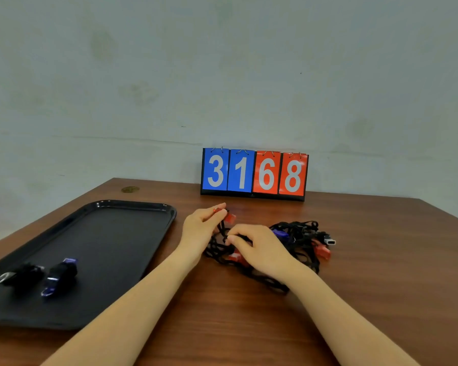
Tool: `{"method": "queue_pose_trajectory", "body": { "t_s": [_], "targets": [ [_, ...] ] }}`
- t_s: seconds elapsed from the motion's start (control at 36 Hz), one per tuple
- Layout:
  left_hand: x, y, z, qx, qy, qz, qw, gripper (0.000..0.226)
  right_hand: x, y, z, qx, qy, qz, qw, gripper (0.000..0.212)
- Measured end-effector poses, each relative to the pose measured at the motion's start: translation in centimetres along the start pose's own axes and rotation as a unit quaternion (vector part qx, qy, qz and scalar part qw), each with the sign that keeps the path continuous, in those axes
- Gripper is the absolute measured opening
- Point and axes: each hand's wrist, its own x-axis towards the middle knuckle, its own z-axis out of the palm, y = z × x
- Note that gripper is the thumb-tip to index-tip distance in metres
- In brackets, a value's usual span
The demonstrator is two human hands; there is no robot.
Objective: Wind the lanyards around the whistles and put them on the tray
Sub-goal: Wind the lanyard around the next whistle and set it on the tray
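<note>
My left hand pinches a red whistle between thumb and fingers, just above the table. Its black lanyard runs down to my right hand, whose fingers are closed on the cord. To the right lies a tangled pile of black lanyards with a blue whistle, a red whistle and a black-and-white one. Another red whistle shows under my right hand. On the black tray at left lie two wound whistles, one black, one blue.
A flip scoreboard reading 3168 stands at the back of the wooden table, against the wall. A small round brass disc is set in the table's far left corner. The tray reaches the table's left edge.
</note>
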Motion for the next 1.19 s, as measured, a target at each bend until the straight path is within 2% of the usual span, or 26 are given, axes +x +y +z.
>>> {"method": "queue_pose_trajectory", "body": {
  "t_s": [0.11,0.25,0.39,0.44,0.56,0.72,0.81,0.89,0.94,1.08,1.19],
  "targets": [
    [0.2,0.2,-0.1,0.092,-0.022,0.053,0.994,0.028,0.1,0.1,-1.1,0.069,0.067,0.022,0.995,0.017],
    [-0.6,1.3,0.2,0.172,-0.118,0.074,0.975,0.03,0.2,0.7,-2.3,0.135,0.135,0.052,0.98,0.018],
    [-1.5,2.4,0.8,0.149,-0.174,0.064,0.971,0.027,0.0,1.6,-3.4,0.17,0.171,0.096,0.966,0.018],
    [-1.9,2.9,1.0,0.096,-0.187,0.042,0.977,0.026,0.1,1.9,-3.4,0.169,0.176,0.106,0.964,0.015],
    [-2.7,3.0,1.2,-0.108,-0.219,-0.031,0.969,0.027,0.1,2.3,-3.3,0.163,0.176,0.107,0.965,0.013],
    [-2.5,3.4,1.2,-0.374,-0.183,-0.102,0.903,0.028,0.3,2.5,-2.9,0.166,0.154,0.107,0.968,0.017],
    [-2.4,3.4,1.2,-0.452,-0.172,-0.137,0.865,0.03,0.3,2.1,-2.3,0.172,0.103,0.099,0.975,0.019],
    [-2.0,2.8,1.1,-0.482,-0.141,-0.162,0.849,0.03,0.2,1.9,-1.3,0.139,0.048,0.083,0.986,0.022],
    [-1.7,2.3,0.9,-0.457,-0.126,-0.156,0.867,0.029,0.1,1.8,-0.7,0.099,0.023,0.072,0.992,0.023],
    [-1.1,1.2,0.8,-0.257,-0.089,-0.093,0.958,0.025,0.0,1.4,-0.4,0.011,-0.009,0.051,0.999,0.024],
    [-0.7,0.9,0.6,-0.097,-0.051,-0.015,0.994,0.027,-0.2,0.6,-0.2,-0.057,-0.041,0.021,0.997,0.028]
  ]
}}
